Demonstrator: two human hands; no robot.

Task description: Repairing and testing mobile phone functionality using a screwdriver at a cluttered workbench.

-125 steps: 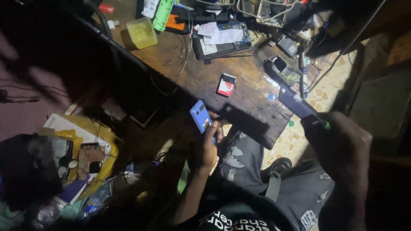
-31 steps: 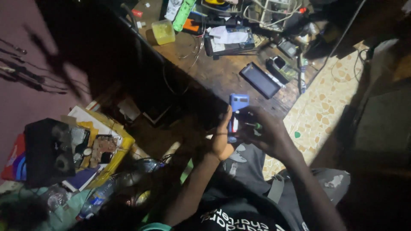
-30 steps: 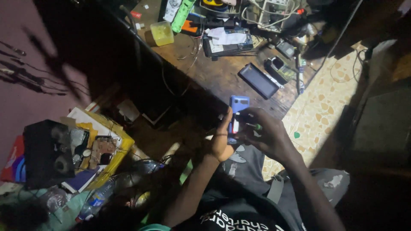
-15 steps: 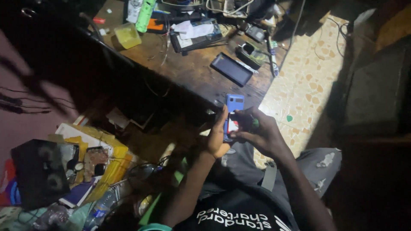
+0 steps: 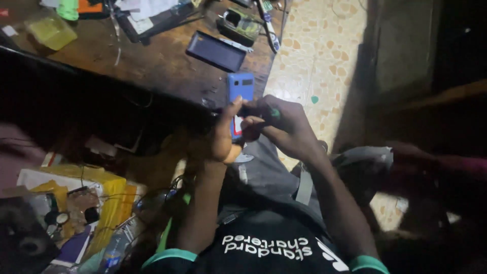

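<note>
Phone [image 5: 240, 89] gripped by both hands' fingers — cluttered wooden table [image 5: 162, 63], tiled floor [image 5: 314, 50].

Phone [image 5: 240, 91] between hands, before table [image 5: 152, 61]; tablet [image 5: 215, 51] on table

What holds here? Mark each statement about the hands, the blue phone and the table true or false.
1. The left hand grips the blue phone. True.
2. The right hand rests flat on the wooden table. False: it is off the table, closed on a thin tool with a green handle at the phone.
3. A dark phone lies flat on the table beyond the blue one. True.
4. The blue phone lies on the tiled floor. False: it is held up above the person's lap.
5. A yellow box full of small parts sits to the person's left. True.
</note>
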